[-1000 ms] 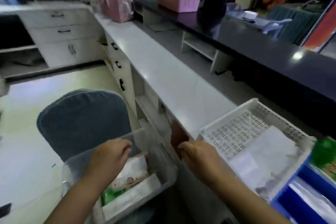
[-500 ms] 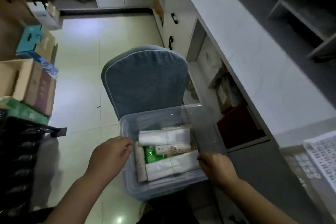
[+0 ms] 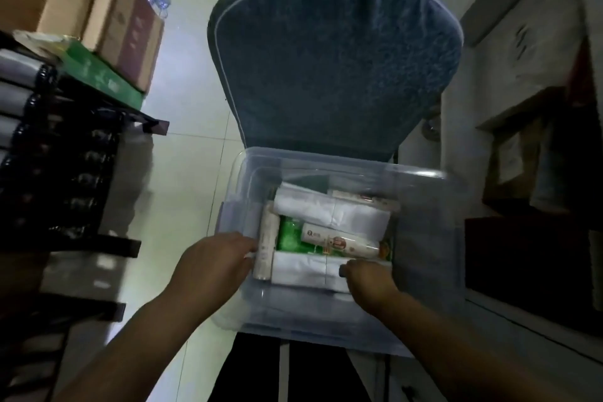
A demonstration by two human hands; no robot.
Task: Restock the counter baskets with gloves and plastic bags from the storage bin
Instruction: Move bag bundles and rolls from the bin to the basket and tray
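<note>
A clear plastic storage bin (image 3: 430, 258) sits on the seat of a blue padded chair (image 3: 332, 59). Inside lie two white folded bag bundles (image 3: 326, 212), a green packet (image 3: 288, 238), a printed roll (image 3: 339, 241) and an upright white roll (image 3: 267, 248). My left hand (image 3: 212, 268) grips the bin's left wall beside the white roll. My right hand (image 3: 368, 284) is down inside the bin, fingers curled on the nearer white bundle (image 3: 303, 271). No counter basket is in view.
Cardboard boxes (image 3: 107, 19) and a green box are stacked on a black rack (image 3: 65, 173) at the left. Under-counter shelves with dark items (image 3: 538, 140) stand close on the right. Pale tiled floor (image 3: 189, 140) shows between rack and chair.
My view has swung down from the counter to the bin. My right hand moved from the bin's right edge into the bin, onto the near white bundle. My left hand stays at the left wall.
</note>
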